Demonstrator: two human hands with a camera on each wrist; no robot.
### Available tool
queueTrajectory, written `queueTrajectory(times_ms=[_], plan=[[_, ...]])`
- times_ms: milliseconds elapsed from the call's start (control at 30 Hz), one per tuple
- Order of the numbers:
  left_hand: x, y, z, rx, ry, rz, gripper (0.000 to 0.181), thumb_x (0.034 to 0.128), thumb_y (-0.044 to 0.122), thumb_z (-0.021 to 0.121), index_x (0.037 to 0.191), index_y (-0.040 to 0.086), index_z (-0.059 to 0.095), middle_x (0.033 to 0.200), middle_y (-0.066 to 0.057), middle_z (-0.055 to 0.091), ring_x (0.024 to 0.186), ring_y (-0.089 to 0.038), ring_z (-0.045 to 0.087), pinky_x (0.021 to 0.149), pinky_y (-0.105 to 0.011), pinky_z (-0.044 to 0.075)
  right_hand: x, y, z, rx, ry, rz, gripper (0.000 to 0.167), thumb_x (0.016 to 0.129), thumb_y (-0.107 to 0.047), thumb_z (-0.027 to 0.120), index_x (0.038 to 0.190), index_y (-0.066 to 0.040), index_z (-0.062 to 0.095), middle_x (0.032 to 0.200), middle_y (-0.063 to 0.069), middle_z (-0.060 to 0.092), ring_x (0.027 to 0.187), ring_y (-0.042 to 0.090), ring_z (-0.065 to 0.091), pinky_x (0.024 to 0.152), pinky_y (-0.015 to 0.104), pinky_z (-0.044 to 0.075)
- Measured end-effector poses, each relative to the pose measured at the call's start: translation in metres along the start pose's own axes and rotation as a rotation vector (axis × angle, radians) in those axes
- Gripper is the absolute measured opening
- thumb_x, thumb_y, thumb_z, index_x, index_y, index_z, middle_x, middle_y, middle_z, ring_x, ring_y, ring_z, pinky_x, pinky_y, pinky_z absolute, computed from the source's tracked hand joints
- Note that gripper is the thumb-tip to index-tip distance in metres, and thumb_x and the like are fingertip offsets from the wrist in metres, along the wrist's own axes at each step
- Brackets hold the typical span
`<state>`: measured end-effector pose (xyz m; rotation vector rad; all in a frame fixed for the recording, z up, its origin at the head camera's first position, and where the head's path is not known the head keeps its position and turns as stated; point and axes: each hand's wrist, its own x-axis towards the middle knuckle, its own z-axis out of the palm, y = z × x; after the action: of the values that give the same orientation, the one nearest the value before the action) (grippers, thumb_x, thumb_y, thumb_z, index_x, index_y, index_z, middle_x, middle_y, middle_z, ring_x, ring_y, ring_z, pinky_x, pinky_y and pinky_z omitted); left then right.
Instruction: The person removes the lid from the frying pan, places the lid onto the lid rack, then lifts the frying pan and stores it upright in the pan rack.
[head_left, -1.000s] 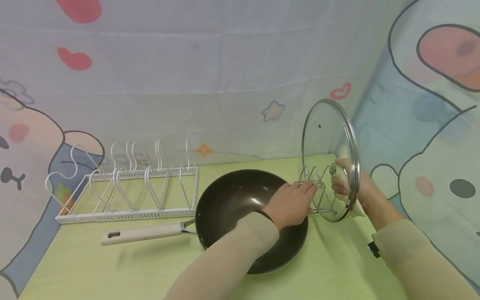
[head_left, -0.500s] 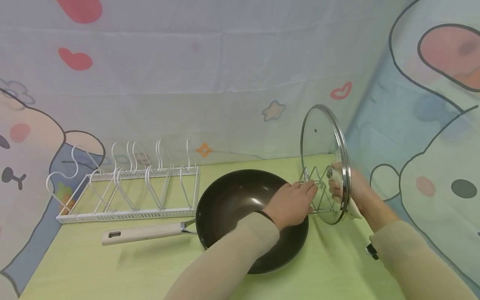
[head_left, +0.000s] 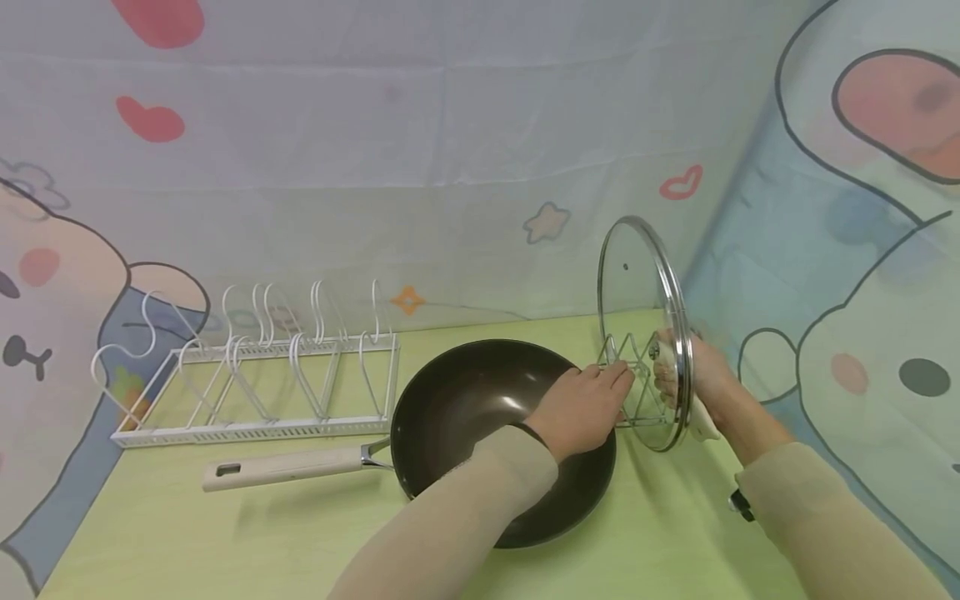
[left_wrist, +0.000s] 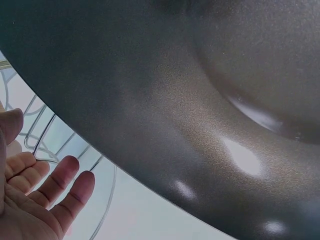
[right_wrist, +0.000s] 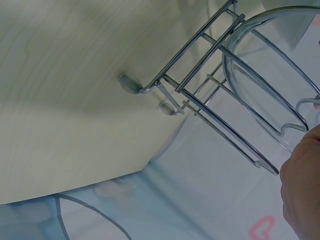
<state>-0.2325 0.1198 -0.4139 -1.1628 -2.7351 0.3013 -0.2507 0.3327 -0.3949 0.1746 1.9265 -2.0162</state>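
My right hand [head_left: 697,375] grips the pale handle of a round glass pot lid [head_left: 637,292] with a metal rim. The lid stands nearly upright, its inner side facing left, in front of a small metal wire rack [head_left: 633,412]. That rack shows through the glass, and in the right wrist view the wire rack [right_wrist: 220,95] stands on little round feet. My left hand [head_left: 585,408] reaches over the dark wok [head_left: 457,400] and holds the rack's left side. In the left wrist view, the left hand [left_wrist: 45,200] has thumb and fingers about a wire.
The wok's long pale handle [head_left: 285,468] points left. Behind it is a white rack [head_left: 255,433] with tall curved dividers. Printed curtains [head_left: 480,167] enclose the back and both sides of the light green table [head_left: 322,542].
The right hand has brought the lid left and slightly down, closer to the wire rack. The left hand, wok and white rack have stayed in place.
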Motion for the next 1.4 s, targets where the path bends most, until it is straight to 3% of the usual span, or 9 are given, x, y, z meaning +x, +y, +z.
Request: queueTrajectory(times_ms=[300,600,800,967,1167,1400], plan=[[-0.001,-0.001,0.001,0.004,0.020,0.007,0.059,0.1128,0.044,0.050,0.164,0.018,0.037,0.171,0.003,0.040,0.142,-0.013,0.057,0.111,-0.028,0.053,0.003,0.000,0.002,-0.008,0.018,0.014,0.048,0.111,-0.054,0.044,0.079,-0.019,0.048,0.058,-0.009,0.054,0.048,0.007,0.050,0.047,0.024,0.046],[0.001,0.000,0.001,0.009,0.012,0.013,0.061,0.1128,0.046,0.050,0.165,0.018,0.035,0.172,0.003,0.039,0.142,-0.012,0.056,0.111,-0.027,0.052,0.003,-0.002,0.001,0.024,0.034,-0.019,0.032,0.113,-0.047,0.046,0.096,-0.020,0.038,0.059,-0.010,0.046,0.050,0.004,0.043,0.046,0.021,0.040],[-0.001,-0.001,0.001,0.016,0.024,0.012,0.061,0.1120,0.046,0.051,0.164,0.018,0.037,0.171,0.004,0.040,0.142,-0.012,0.057,0.109,-0.027,0.053,0.005,0.003,-0.003,0.112,-0.040,-0.033,0.034,0.116,-0.042,0.038,0.091,-0.019,0.045,0.060,-0.009,0.049,0.049,0.005,0.044,0.044,0.021,0.041],[-0.001,-0.002,0.002,0.017,0.037,0.011,0.061,0.1115,0.047,0.053,0.163,0.018,0.037,0.170,0.004,0.041,0.140,-0.012,0.058,0.107,-0.027,0.054,0.004,0.005,-0.008,0.123,-0.062,-0.057,0.043,0.116,-0.036,0.034,0.083,-0.018,0.054,0.062,-0.007,0.052,0.052,0.006,0.047,0.047,0.022,0.044],[-0.001,-0.002,0.003,0.011,0.042,0.006,0.061,0.1109,0.048,0.054,0.162,0.019,0.039,0.169,0.004,0.042,0.139,-0.012,0.059,0.106,-0.027,0.055,0.006,0.007,-0.011,0.136,-0.194,-0.097,0.041,0.117,-0.037,0.030,0.086,-0.017,0.049,0.060,-0.008,0.053,0.048,0.005,0.045,0.044,0.021,0.040],[-0.001,-0.001,0.003,0.017,0.045,0.007,0.062,0.1102,0.049,0.055,0.162,0.019,0.039,0.169,0.004,0.043,0.135,-0.011,0.060,0.103,-0.026,0.055,0.004,0.005,-0.012,0.148,-0.221,-0.118,0.037,0.117,-0.036,0.034,0.090,-0.015,0.050,0.062,-0.007,0.054,0.048,0.005,0.047,0.044,0.021,0.042]])
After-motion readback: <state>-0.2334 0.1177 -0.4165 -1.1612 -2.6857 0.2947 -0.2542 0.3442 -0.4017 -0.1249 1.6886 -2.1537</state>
